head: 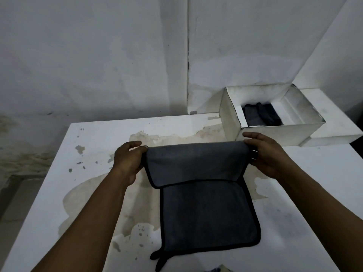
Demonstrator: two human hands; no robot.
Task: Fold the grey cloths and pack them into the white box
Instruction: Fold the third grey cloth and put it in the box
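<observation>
L hand [128, 160] & R hand [269, 154] each pinch grey cloth's [206, 209] raised fold; white box [275, 132] nearby w/ folded cloths [261, 114].

We count one left hand [127, 160], one right hand [269, 154], one cloth [206, 209], one bench [94, 158], one box [275, 134]; cloths [261, 114] inside it, count unclear.
</observation>
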